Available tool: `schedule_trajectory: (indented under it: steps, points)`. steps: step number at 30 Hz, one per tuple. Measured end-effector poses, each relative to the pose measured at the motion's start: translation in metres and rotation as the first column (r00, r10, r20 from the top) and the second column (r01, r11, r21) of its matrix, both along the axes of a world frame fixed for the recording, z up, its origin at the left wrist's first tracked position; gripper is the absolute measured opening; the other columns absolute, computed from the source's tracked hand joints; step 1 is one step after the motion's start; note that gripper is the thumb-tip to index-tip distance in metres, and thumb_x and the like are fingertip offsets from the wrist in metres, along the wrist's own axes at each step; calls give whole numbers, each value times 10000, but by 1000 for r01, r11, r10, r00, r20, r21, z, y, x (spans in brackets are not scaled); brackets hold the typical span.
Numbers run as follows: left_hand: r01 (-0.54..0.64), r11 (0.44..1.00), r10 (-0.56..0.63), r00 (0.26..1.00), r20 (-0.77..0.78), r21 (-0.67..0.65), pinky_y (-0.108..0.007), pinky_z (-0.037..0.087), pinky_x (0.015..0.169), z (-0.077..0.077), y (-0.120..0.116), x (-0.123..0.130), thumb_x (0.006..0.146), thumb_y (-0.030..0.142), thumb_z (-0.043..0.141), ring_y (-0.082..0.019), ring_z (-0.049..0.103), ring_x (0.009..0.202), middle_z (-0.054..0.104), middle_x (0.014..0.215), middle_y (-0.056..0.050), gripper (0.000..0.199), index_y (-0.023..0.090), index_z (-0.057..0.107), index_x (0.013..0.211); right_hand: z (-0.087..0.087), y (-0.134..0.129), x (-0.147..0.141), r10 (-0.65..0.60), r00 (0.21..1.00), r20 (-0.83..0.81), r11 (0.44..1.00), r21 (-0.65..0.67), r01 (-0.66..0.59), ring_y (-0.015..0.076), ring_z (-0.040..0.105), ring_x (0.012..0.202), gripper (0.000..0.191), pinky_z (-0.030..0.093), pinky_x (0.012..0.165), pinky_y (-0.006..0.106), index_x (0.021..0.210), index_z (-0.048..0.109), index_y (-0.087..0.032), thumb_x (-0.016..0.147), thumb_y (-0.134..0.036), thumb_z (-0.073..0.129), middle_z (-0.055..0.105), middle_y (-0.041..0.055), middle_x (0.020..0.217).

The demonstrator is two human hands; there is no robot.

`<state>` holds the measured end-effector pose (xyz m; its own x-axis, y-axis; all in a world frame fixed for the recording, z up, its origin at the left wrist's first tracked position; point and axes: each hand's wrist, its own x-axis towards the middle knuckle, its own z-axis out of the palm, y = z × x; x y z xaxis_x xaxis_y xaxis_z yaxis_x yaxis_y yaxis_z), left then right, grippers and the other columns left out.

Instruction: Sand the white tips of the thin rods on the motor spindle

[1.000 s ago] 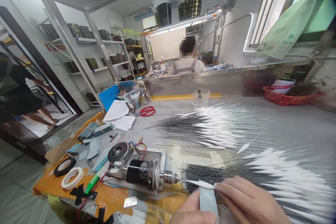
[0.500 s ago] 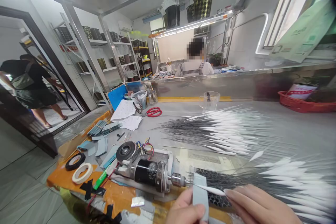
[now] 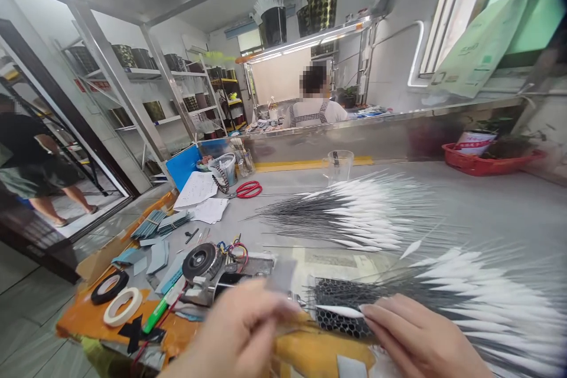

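Note:
My right hand (image 3: 420, 331) pinches a white spindle-shaped piece (image 3: 339, 310) at its right end. The thin tip of this piece points left, towards the metal drill chuck (image 3: 293, 297) of a small motor (image 3: 221, 288). My left hand (image 3: 248, 325) is at the chuck with bent fingers. They are smeared, so whether they grip it does not show. This hand also covers much of the motor. A grey-blue sandpaper strip (image 3: 352, 367) lies at the bottom edge, apart from both hands. Behind the white piece lies a black honeycomb-patterned sheet (image 3: 341, 326) under dark wires.
Bundles of white-tipped wires (image 3: 367, 212) spread over the table, with more white pieces (image 3: 482, 295) at right. Red scissors (image 3: 248, 189), tape rolls (image 3: 123, 307), sandpaper pieces (image 3: 158, 257) and a glass mug (image 3: 340, 165) stand or lie around. A person (image 3: 316, 109) sits beyond the partition.
My left hand has let go of the sandpaper strip and moved left to the chuck. The strip now lies lower down. My right hand still holds the white piece. The view has shifted right.

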<state>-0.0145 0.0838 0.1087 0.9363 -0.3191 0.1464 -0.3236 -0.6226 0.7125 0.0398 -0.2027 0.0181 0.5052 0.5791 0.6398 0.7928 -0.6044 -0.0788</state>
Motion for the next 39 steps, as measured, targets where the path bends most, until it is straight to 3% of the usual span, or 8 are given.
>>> schedule_trajectory:
  steps: [1,2,4,6,10,21,33,39]
  points:
    - [-85,975,41,977,207,207,-424,428,891,6,3,13,886,218,414,-248,583,1024,670,1069,-74,320,240,666,1081,-1,0,-1,-4,1000,-7,1000,4,4,151,580,650,195,474,574,262,981,611,-186,937,-166,423,609,39,755]
    - [-122,917,-10,945,327,379,-483,382,959,10,4,25,908,235,391,-283,530,1140,642,1176,-94,325,207,649,1103,-2,0,-2,-5,1000,-11,1000,11,5,154,576,656,195,466,580,268,993,609,-181,936,-159,424,605,40,757]
    - [-63,804,-170,929,330,591,-559,255,1067,9,4,42,868,354,523,-330,376,1308,561,1325,-97,285,172,643,1052,-3,0,-3,-3,1000,-18,1000,28,3,157,577,680,202,454,605,273,1014,607,-174,935,-142,424,603,44,769]
    - [68,744,-260,946,194,665,-539,246,1086,0,1,51,771,387,644,-316,407,1285,643,1183,-80,242,173,643,885,-3,-1,-4,-5,999,-39,999,32,6,157,578,701,209,444,627,274,1025,608,-172,937,-134,422,605,46,781]
    - [75,742,-208,970,122,666,-430,389,966,-19,-6,53,732,201,573,-223,571,989,630,802,-23,62,181,533,689,-2,0,-6,-18,997,-72,999,36,21,154,563,684,213,416,611,272,982,617,-177,934,-127,416,591,38,751]
    - [98,831,-190,975,114,547,-454,214,1121,-21,3,47,756,284,579,-222,483,1133,605,1065,-50,115,206,544,834,2,2,-5,23,992,-124,999,49,-17,165,484,643,202,347,555,286,943,606,-163,919,-88,420,510,28,689]
    - [60,844,-154,979,134,534,-427,315,1012,-25,1,47,727,236,603,-223,452,1040,547,1008,-33,155,206,474,809,-3,3,-4,-2,995,-103,999,44,6,166,497,663,181,334,569,290,979,595,-164,920,-94,439,548,37,738]
    - [-68,811,-77,972,221,582,-389,377,884,-33,-6,43,698,151,557,-206,444,920,519,875,-11,151,203,427,755,-8,3,-1,7,997,-81,999,49,-3,172,518,705,180,357,592,294,1024,584,-172,932,-116,440,573,47,794]
